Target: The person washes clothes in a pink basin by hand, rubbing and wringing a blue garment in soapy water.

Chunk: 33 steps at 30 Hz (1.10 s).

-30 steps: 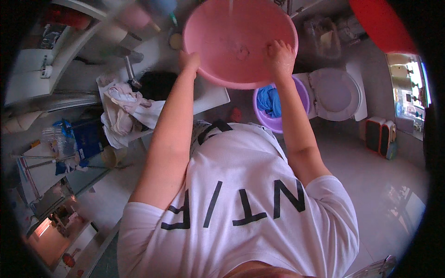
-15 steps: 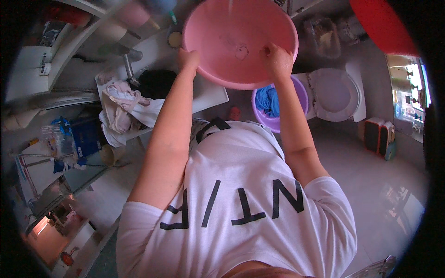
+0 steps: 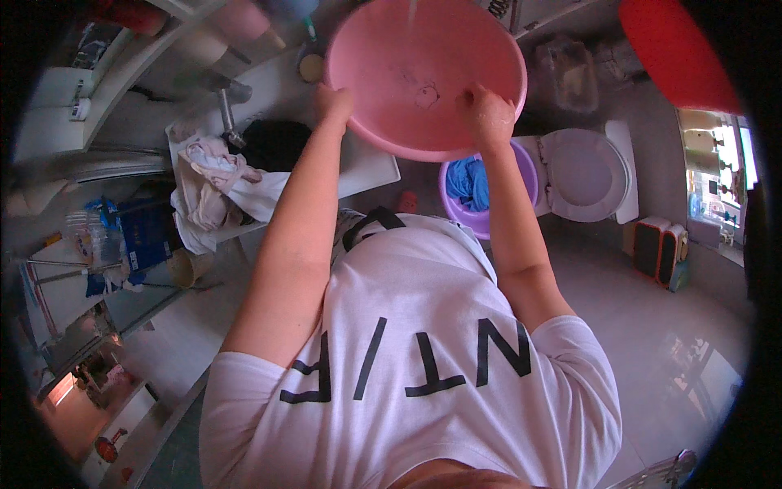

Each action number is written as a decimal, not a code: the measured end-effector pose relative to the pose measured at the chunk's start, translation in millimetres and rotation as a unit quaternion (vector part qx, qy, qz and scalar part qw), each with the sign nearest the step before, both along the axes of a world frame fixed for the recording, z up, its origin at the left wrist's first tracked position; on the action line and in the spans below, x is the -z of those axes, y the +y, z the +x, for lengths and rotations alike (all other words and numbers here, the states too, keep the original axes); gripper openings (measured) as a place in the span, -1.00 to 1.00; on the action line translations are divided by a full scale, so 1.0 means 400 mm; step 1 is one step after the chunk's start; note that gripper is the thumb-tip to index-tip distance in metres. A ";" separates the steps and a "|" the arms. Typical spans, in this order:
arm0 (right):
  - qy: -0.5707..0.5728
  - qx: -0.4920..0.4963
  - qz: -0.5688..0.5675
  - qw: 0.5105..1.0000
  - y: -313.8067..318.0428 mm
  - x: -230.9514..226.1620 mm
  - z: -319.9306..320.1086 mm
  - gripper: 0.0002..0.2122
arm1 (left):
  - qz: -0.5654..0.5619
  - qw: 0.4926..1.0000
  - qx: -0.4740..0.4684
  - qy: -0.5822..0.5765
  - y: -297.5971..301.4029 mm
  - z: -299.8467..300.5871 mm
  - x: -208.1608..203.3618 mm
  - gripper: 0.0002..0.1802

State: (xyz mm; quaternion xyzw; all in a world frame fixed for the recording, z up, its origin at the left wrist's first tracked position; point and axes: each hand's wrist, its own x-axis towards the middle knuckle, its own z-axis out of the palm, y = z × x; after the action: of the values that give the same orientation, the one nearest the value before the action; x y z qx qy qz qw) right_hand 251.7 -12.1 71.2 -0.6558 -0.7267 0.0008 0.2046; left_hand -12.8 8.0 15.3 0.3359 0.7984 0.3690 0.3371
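A large pink basin (image 3: 423, 57) is held tilted in front of me, its inside facing me. My left hand (image 3: 335, 104) is closed on its near left rim. At the near right rim my right hand (image 3: 491, 118) is closed too, its curled fingers over the inside wall; the hand looks wet. A faint pale streak, perhaps running water, enters the basin from the top. Below the basin, partly behind my right forearm, stands a purple basin (image 3: 531, 167) with blue cloth (image 3: 467, 183) in it.
On the left, a white sink (image 3: 371, 175) holds a dark cloth (image 3: 275, 145), with pale clothes (image 3: 213, 187) heaped at its side and a metal faucet (image 3: 227, 118) above. A toilet (image 3: 588, 175) stands right of the purple basin. A red object (image 3: 676, 53) juts in at upper right.
My view has shifted slightly. Both hands keep their hold on the pink basin, which looks almost unmoved.
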 end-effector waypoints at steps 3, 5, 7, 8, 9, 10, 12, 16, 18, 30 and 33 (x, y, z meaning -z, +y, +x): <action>-0.009 0.001 -0.005 1.000 0.002 0.004 0.002 -0.80 | 0.019 1.000 -0.004 -0.004 0.001 -0.002 0.017 -0.57; -0.012 0.003 -0.008 1.000 0.005 0.013 0.006 -0.80 | 0.031 0.999 -0.003 -0.015 0.002 0.002 0.018 -0.57; -0.013 0.010 -0.039 0.999 0.007 0.014 0.005 -0.80 | 0.035 0.999 0.003 -0.021 0.003 0.006 0.011 -0.56; -0.012 0.013 -0.054 0.998 0.008 0.013 0.002 -0.81 | 0.033 0.999 -0.006 -0.018 0.005 0.001 0.021 -0.57; -0.011 0.003 -0.045 0.999 0.010 0.016 0.001 -0.81 | 0.030 0.999 -0.016 -0.015 0.007 -0.006 0.031 -0.57; -0.010 -0.007 -0.036 0.999 0.013 0.022 0.001 -0.81 | 0.028 0.999 -0.026 -0.011 0.009 -0.012 0.040 -0.57; -0.015 -0.002 -0.035 0.999 0.011 0.033 0.017 -0.81 | 0.002 1.000 -0.002 -0.023 -0.014 0.034 -0.064 -0.58; -0.027 -0.002 -0.037 0.999 0.011 0.021 0.006 -0.82 | 0.027 0.999 0.012 -0.032 -0.018 0.018 -0.055 -0.57; -0.030 -0.002 -0.042 0.999 0.012 0.022 0.006 -0.82 | 0.015 0.999 0.006 -0.035 -0.013 0.012 -0.040 -0.55; -0.040 -0.003 -0.057 0.998 0.014 0.048 0.014 -0.82 | 0.005 1.000 -0.004 0.001 -0.007 0.011 -0.022 -0.55; -0.043 0.000 -0.064 0.997 0.014 0.045 0.015 -0.81 | -0.005 1.000 -0.003 0.007 -0.010 0.017 -0.032 -0.54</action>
State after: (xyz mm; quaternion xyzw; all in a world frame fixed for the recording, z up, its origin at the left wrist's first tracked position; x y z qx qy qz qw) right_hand 257.8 -6.6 53.2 -0.6669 -0.7334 0.0188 0.1305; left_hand -5.8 4.2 28.1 0.3347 0.8031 0.3639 0.3325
